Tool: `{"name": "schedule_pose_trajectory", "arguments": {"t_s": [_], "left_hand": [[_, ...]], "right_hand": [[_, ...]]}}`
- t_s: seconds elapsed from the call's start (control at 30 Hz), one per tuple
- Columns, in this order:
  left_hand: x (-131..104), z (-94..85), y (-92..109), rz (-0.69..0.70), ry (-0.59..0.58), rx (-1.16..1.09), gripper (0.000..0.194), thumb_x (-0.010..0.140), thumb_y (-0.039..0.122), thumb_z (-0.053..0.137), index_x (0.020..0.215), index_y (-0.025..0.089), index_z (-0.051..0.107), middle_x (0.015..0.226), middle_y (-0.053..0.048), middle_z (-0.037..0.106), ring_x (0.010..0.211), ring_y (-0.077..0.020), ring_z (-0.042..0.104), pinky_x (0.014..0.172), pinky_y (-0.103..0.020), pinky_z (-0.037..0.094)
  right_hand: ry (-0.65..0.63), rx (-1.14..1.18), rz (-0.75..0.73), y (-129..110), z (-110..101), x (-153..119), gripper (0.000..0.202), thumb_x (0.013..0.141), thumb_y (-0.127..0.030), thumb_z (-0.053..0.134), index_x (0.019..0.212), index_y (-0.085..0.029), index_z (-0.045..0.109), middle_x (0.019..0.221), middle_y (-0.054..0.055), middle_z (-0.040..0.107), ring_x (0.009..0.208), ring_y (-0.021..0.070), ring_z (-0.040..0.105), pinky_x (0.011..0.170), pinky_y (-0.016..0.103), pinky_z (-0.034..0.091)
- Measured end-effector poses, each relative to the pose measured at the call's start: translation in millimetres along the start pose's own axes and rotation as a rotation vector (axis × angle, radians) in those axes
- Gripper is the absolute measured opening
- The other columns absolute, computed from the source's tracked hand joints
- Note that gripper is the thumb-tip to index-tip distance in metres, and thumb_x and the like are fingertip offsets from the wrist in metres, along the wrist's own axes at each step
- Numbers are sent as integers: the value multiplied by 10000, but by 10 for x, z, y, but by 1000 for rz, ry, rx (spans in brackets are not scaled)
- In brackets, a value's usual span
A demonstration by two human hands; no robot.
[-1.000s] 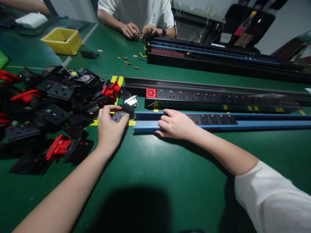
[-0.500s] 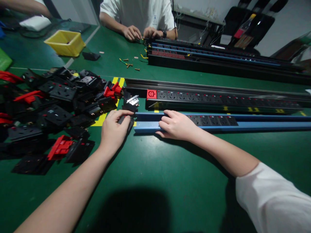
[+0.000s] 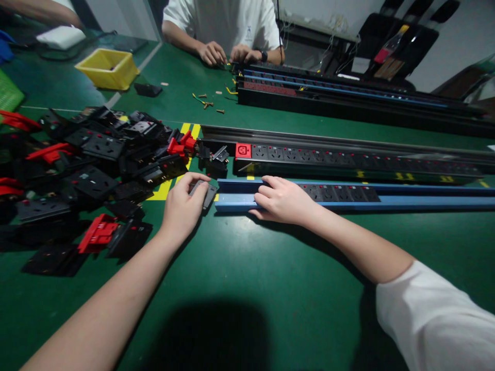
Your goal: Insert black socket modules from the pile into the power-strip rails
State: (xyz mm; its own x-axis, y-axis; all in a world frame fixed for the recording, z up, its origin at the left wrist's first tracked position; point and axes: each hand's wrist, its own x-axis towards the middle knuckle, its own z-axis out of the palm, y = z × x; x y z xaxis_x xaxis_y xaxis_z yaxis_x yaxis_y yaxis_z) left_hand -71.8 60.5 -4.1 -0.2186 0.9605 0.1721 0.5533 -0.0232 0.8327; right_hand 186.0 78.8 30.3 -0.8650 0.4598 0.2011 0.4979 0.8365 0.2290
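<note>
My left hand (image 3: 183, 203) grips a black socket module (image 3: 209, 195) between thumb and fingers, just off the left end of a blue rail (image 3: 417, 202). My right hand (image 3: 280, 200) is wrapped over the rail near that end, fingers on its far edge and thumb at its near side; what lies under the palm is hidden. Black socket modules (image 3: 340, 194) sit in the rail's channel to the right of my right hand. Behind the blue rail lies a black rail (image 3: 309, 164) with a row of black sockets and a red socket (image 3: 243, 151) at its left end.
A heap of black and red modules (image 3: 91, 180) covers the left side. Farther back are a yellow bin (image 3: 107, 69), screws (image 3: 209, 104) and more long rails (image 3: 328, 105). Across the table, a person's hands (image 3: 228, 53) work at those rails' left end.
The module in my left hand has tilted, showing more of its grey-lit face. A loose module behind it has shifted position. My right hand stays in place on the blue rail.
</note>
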Motion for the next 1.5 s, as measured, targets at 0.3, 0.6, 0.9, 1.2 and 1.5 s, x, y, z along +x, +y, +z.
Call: {"name": "schedule_pose_trajectory", "arguments": {"t_s": [0.3, 0.6, 0.9, 1.2, 1.5], "left_hand": [[88, 21, -144, 11, -32, -182, 232, 882, 426, 530, 976, 244, 639, 931, -23, 660, 863, -214, 606, 756, -333, 468], [110, 27, -112, -38, -110, -265, 248, 885, 427, 554, 1026, 235, 622, 930, -26, 624, 837, -199, 585, 730, -310, 476], [89, 119, -1, -127, -161, -399, 208, 877, 367, 579, 1012, 213, 617, 855, -13, 583, 740, -165, 539, 670, -279, 453], [23, 230, 166, -260, 79, -595, 152, 797, 286, 618, 904, 181, 599, 793, 1, 545, 692, -138, 498, 614, -246, 414], [-48, 290, 42, -89, 176, -349, 159, 896, 336, 542, 977, 204, 575, 959, -25, 606, 931, -184, 581, 844, -316, 440]], "right_hand": [[-3, 25, 6, -3, -10, 1, 321, 975, -420, 547, 890, -141, 681, 893, 117, 720, 1067, 317, 613, 864, 400, 470], [-13, 0, 0, -2, -16, 1, 363, 1003, -433, 486, 889, -142, 670, 889, 109, 713, 1065, 316, 603, 856, 394, 467], [-13, -12, -5, 0, -9, 3, 361, 997, -439, 495, 896, -143, 675, 888, 111, 714, 1056, 318, 602, 856, 399, 473], [-7, -22, -9, -3, -18, 6, 373, 1003, -437, 470, 874, -146, 664, 874, 97, 711, 1047, 332, 622, 845, 400, 496], [10, -22, -14, -3, -8, 7, 358, 997, -420, 481, 864, -141, 662, 867, 101, 710, 1068, 351, 632, 862, 414, 513]]}}
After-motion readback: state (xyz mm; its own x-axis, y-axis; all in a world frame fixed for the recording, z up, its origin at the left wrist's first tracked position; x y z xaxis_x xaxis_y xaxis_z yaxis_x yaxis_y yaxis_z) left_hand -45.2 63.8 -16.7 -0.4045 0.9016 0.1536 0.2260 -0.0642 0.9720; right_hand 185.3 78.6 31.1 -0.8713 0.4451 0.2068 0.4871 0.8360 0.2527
